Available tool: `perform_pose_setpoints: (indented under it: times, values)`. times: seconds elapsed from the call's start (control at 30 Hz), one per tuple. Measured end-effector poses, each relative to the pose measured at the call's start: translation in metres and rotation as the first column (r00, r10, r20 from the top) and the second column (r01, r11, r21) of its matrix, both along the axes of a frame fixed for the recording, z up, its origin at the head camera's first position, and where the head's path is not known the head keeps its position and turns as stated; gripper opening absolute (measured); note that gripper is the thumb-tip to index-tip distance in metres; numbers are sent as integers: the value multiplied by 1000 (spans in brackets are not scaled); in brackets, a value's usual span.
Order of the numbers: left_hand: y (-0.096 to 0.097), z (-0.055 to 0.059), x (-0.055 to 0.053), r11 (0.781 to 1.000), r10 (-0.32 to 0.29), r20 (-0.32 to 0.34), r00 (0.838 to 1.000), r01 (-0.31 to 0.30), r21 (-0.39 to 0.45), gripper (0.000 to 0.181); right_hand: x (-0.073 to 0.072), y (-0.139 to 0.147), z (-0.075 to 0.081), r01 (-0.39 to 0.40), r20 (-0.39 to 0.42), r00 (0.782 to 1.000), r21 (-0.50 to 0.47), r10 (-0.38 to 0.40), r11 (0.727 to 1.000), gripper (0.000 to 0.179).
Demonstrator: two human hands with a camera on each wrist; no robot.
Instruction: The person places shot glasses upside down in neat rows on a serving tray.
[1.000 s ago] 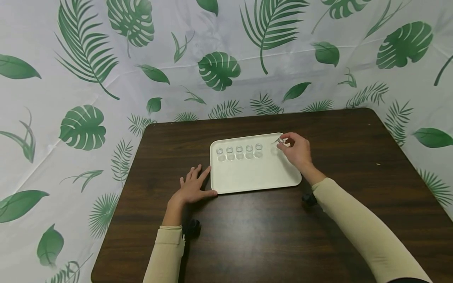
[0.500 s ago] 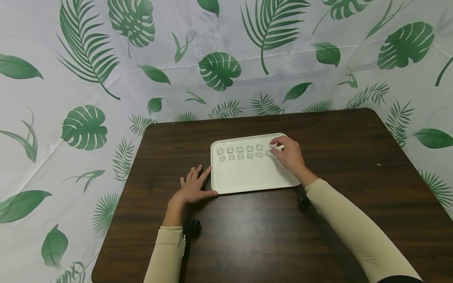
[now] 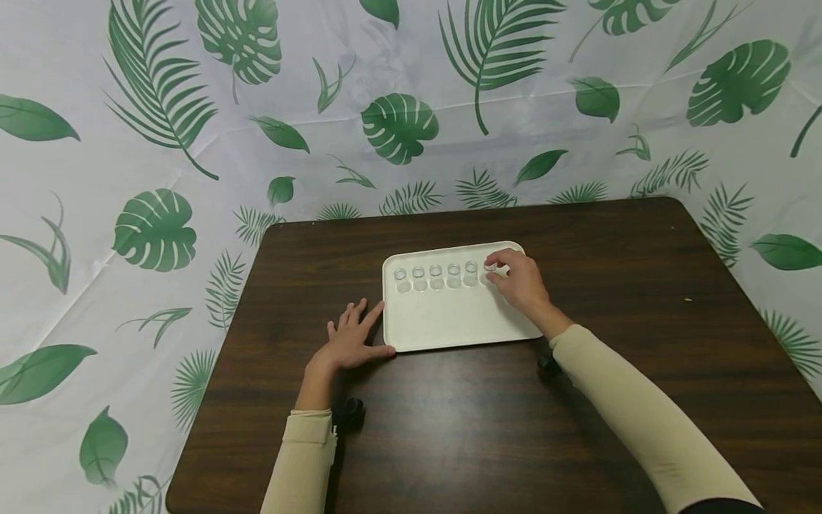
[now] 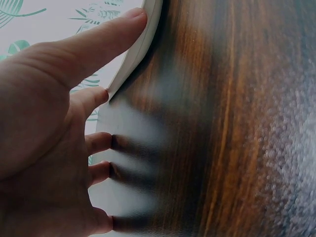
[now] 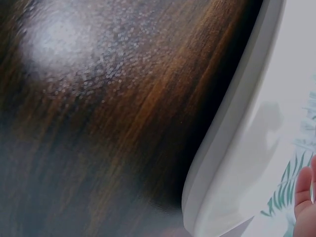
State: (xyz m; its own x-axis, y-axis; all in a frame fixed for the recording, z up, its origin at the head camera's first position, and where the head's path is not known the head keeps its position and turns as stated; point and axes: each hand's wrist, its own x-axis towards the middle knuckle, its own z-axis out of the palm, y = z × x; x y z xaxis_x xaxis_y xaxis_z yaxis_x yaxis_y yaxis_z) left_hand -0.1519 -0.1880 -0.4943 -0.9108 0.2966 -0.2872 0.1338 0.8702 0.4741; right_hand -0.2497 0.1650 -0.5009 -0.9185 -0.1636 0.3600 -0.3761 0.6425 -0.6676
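Observation:
A white rectangular tray (image 3: pixel 456 318) lies on the dark wood table, with several small clear glass jars (image 3: pixel 436 277) lined up along its back half. At the right end of that row, my right hand (image 3: pixel 521 285) pinches another small clear jar (image 3: pixel 491 266) between thumb and fingers, close over the tray. Most of this jar is covered by the fingers. My left hand (image 3: pixel 349 344) is spread on the table at the tray's left side, its thumb and index finger against the edge. The left wrist view shows this thumb (image 4: pixel 106 37) along the rim.
The dark wood table (image 3: pixel 462 428) extends around the tray on all sides. Behind it hangs a white cloth (image 3: pixel 411 64) printed with green leaves. A small pale scrap (image 3: pixel 688 300) lies on the right of the table.
My right hand has moved left with the jar, from the tray's back right corner to the end of the row. The jar was tilted and now looks upright. The left hand has stayed put.

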Motion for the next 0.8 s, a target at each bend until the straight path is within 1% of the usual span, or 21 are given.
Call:
perform_pose_setpoints:
  times: [0.3,0.63,0.8]
  values:
    - [-1,0,-1,1000,-1,-1,1000,1,-4,97,-2,-1,0,9,15,1000,10,-9,1000,18]
    - [-1,0,0,1000,-1,-3,1000,1,3,97,1,2,1,-22,17,1000,-6,22,1000,18]
    - [0,0,0,1000,-4,-5,1000,4,5,97,7,13,1,-14,-13,1000,-44,14,999,20]
